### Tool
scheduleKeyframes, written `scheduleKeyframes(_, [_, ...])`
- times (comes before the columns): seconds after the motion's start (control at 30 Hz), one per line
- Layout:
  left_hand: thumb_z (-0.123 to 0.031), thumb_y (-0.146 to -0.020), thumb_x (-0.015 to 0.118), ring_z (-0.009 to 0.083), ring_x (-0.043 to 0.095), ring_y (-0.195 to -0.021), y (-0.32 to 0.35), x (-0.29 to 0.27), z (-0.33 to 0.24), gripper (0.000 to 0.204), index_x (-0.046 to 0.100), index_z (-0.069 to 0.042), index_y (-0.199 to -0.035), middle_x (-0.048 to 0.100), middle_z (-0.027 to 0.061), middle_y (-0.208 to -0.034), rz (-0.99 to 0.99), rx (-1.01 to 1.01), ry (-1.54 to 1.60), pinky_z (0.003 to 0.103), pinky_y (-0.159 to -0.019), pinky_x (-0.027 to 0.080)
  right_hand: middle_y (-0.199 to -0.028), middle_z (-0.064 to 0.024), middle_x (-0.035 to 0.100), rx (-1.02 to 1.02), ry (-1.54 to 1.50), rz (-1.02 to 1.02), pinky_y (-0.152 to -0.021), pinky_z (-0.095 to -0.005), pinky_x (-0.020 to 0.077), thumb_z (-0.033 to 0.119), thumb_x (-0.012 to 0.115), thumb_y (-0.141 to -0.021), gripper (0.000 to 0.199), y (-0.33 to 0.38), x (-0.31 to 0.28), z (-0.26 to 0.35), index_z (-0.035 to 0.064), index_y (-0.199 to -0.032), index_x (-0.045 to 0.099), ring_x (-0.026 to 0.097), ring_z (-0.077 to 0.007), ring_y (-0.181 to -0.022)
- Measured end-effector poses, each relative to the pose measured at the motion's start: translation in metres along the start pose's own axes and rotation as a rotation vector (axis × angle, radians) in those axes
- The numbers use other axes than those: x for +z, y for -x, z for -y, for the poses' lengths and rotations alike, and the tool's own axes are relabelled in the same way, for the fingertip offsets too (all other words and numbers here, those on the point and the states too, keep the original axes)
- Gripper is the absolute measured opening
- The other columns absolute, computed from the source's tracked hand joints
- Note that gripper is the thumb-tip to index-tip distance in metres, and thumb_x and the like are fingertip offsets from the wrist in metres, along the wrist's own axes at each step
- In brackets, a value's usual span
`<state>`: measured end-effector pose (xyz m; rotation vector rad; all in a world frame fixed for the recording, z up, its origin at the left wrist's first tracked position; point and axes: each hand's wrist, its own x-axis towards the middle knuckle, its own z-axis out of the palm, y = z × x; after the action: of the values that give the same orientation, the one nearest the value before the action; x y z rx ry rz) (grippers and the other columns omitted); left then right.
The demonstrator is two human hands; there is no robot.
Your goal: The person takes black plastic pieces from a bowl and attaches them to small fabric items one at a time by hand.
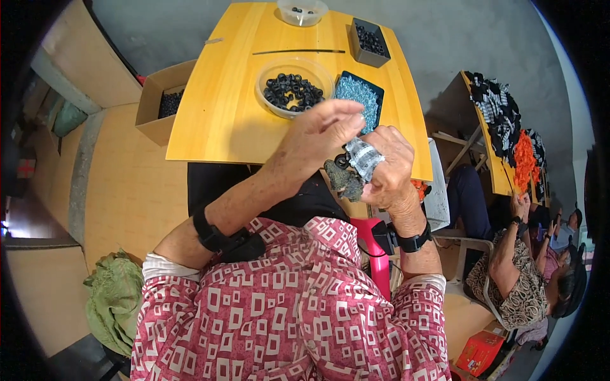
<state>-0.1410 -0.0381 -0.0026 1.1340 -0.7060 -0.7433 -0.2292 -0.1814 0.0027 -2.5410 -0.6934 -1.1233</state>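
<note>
My right hand (395,166) is closed around a small bundle in front of the table edge. The bundle joins a crumpled dark grey-green fabric piece (344,181) with a grey-and-white striped cloth piece (365,159). A black ring (342,160) sits at its left side. Just above it, my left hand (318,134) reaches across with its thumb and fingertips drawn together; whatever they pinch cannot be made out. Behind those fingertips lies a dark tray (379,105) full of small pale-blue clear pieces. A clear round bowl (259,95) of black rings stands left of the tray.
On the yellow table (216,95) are a thin dark rod (298,51), a grey box (370,62) of black pieces and a second clear bowl (302,19). A cardboard box (152,114) stands left. At right, people sit by another table with black-and-white and orange fabric (525,159).
</note>
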Motion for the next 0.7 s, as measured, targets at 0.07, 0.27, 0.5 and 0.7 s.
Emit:
scheduleKeyframes(0.07, [-0.035, -0.099, 0.045, 0.0113, 0.053, -0.106, -0.001, 0.001, 0.000, 0.046, 0.047, 0.000, -0.129, 0.058, 0.0096, -0.114, 0.054, 0.006, 0.005, 0.026, -0.092, 0.042, -0.085, -0.0155, 0.064, 0.004, -0.026, -0.043, -0.059, -0.0395, 0.0449, 0.019, 0.065, -0.045, 0.026, 0.005, 0.008, -0.002, 0.0002, -0.060, 0.055, 0.062, -0.0319, -0.077])
scheduleKeyframes(0.27, [-0.049, -0.099, 0.034, 0.0126, 0.051, -0.109, -0.002, 0.005, 0.001, 0.062, 0.040, 0.003, -0.134, 0.053, 0.0096, -0.119, 0.211, -0.065, 0.001, 0.026, -0.095, 0.040, -0.078, -0.0148, 0.063, -0.052, -0.091, -0.120, -0.061, -0.0401, 0.0465, 0.013, 0.061, -0.043, 0.022, 0.000, 0.019, 0.004, 0.0008, -0.060, 0.054, 0.062, -0.0308, -0.072])
scheduleKeyframes(0.5, [-0.054, -0.096, 0.036, 0.0096, 0.050, -0.109, 0.008, 0.006, 0.005, 0.070, 0.036, 0.001, -0.139, 0.052, 0.0081, -0.121, 0.221, -0.008, -0.109, 0.025, -0.095, 0.040, -0.070, -0.0132, 0.058, -0.165, -0.108, 0.072, -0.059, -0.0422, 0.0497, 0.014, 0.064, -0.043, 0.027, -0.008, 0.007, 0.004, 0.0015, -0.067, 0.059, 0.062, -0.0333, -0.066])
scheduleKeyframes(0.7, [-0.051, -0.097, 0.038, 0.0080, 0.051, -0.107, 0.009, 0.018, -0.008, 0.066, 0.035, 0.000, -0.140, 0.052, 0.0059, -0.120, 0.201, -0.206, 0.115, 0.024, -0.092, 0.041, -0.069, -0.0127, 0.058, -0.148, -0.169, -0.007, -0.058, -0.0426, 0.0498, 0.013, 0.062, -0.043, 0.028, 0.003, 0.011, -0.001, 0.0010, -0.067, 0.058, 0.062, -0.0329, -0.065])
